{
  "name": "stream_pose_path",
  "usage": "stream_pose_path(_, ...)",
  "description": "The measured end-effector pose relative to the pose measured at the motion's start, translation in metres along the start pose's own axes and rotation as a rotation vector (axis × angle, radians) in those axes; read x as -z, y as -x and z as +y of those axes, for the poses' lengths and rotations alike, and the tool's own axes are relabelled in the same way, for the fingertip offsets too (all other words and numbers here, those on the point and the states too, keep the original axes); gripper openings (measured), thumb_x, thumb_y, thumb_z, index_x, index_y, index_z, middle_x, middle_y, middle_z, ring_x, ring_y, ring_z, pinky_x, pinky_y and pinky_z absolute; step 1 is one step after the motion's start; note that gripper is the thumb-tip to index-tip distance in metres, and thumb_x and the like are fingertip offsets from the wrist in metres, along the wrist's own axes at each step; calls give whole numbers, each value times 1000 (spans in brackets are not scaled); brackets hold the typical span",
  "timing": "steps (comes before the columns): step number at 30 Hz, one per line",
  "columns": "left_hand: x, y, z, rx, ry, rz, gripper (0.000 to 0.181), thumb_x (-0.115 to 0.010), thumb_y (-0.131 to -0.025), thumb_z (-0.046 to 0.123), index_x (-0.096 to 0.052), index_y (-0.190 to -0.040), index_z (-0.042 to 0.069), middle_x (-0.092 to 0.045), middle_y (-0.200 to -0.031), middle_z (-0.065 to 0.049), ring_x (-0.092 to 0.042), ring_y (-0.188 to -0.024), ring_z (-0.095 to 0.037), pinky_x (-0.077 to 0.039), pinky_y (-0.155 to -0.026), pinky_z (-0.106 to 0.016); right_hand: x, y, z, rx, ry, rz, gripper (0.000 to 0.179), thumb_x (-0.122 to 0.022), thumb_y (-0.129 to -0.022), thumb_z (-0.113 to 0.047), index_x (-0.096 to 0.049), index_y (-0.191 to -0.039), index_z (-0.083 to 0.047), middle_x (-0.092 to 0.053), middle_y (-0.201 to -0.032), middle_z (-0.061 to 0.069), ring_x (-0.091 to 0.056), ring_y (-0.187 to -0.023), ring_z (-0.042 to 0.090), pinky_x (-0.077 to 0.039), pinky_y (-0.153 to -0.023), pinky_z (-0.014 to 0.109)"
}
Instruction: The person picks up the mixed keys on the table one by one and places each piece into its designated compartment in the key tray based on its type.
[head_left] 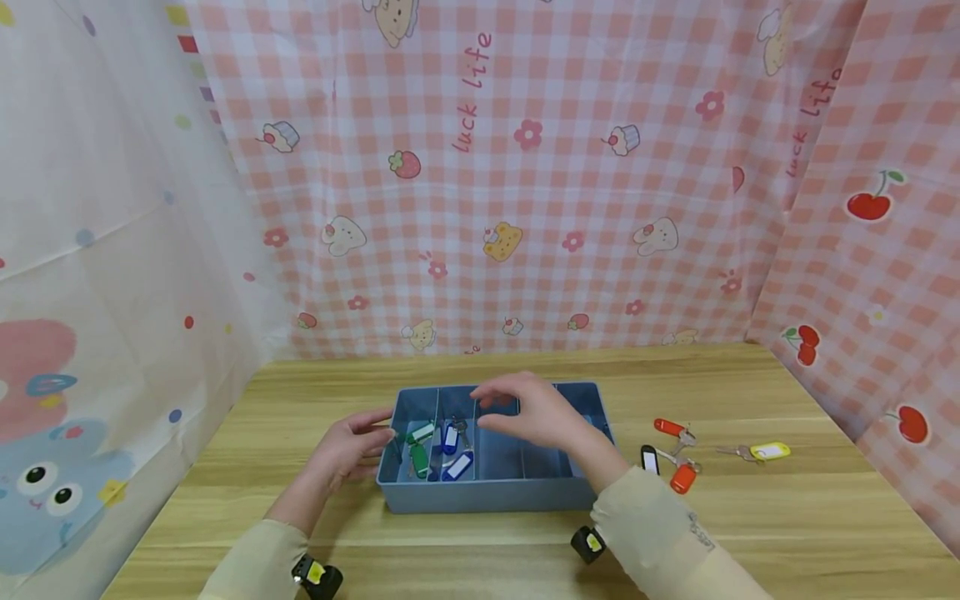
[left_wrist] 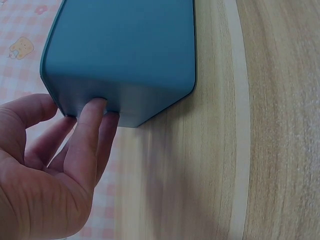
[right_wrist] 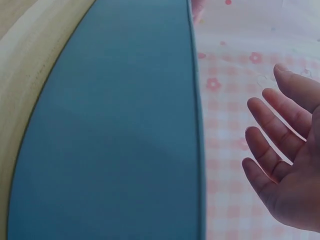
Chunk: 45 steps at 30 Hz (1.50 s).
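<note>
Sleeves (head_left: 660, 533) nearest; left hand (head_left: 347, 452) pinching blue tray (head_left: 487, 497), right hand (head_left: 537, 412) spread above.

Blue-grey box (head_left: 487, 497), green tags (head_left: 419, 460), blue tags (head_left: 457, 467), red tags (head_left: 683, 478), pink-and-white checked cloth (head_left: 480, 192)

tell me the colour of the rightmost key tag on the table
The key tag is yellow; it shows best in the head view.

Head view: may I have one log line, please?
left hand: touching blue rectangular box | right hand: empty, above box | yellow oval key tag: outside
</note>
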<state>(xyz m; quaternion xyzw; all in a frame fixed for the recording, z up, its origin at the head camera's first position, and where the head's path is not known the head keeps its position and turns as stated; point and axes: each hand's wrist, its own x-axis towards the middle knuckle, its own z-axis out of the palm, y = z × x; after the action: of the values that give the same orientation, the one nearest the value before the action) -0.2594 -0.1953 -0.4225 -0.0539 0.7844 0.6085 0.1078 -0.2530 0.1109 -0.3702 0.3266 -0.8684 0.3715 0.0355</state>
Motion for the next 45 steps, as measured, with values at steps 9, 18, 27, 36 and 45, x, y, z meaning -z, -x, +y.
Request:
stream_pose_path(9,0,0,0,-1,-2,1,49,-65,-96,12,-52,-143,3,-60,-130,-24,-68,-99,-26,-58,-77,-45,12,15,1,-23,29,49,38,-75,-90,-27,-67,-125,-14,-68,-112,-4,-56,-108,22,-45,-96,50)
stream_pose_path(18,-1,1,1,-15,8,-13,51,-65,-96,11,-50,-143,0,-61,-128,-23,-67,-99,-27,-58,-76,-46,20,28,11,55,72,109,39,-78,-88,-25,-68,-124,-15,-69,-114,-4,-58,-107,18,-42,-98,50)
stream_pose_path(27,-1,-1,-1,-4,14,-2,49,-65,-96,10,-52,-142,1,-60,-129,-24,-68,-98,-26,-58,-77,-44,28,41,21,74,87,143,40,-79,-86,-21,-68,-124,-13,-69,-115,-3,-58,-109,20,-44,-95,50)
stream_pose_path(36,-1,0,0,-22,28,-15,52,-66,-95,9,-49,-143,0,-62,-126,-23,-67,-99,-30,-58,-76,-47,43,60,31,126,83,174,41,-80,-85,-14,-68,-124,-11,-69,-118,0,-56,-112,24,-45,-93,51)
stream_pose_path(45,-1,-1,-1,-14,17,-2,48,-64,-96,8,-52,-142,1,-62,-126,-22,-67,-99,-29,-58,-77,-45,56,77,42,91,114,190,41,-79,-85,-14,-68,-125,-12,-67,-122,3,-55,-114,27,-45,-93,54)
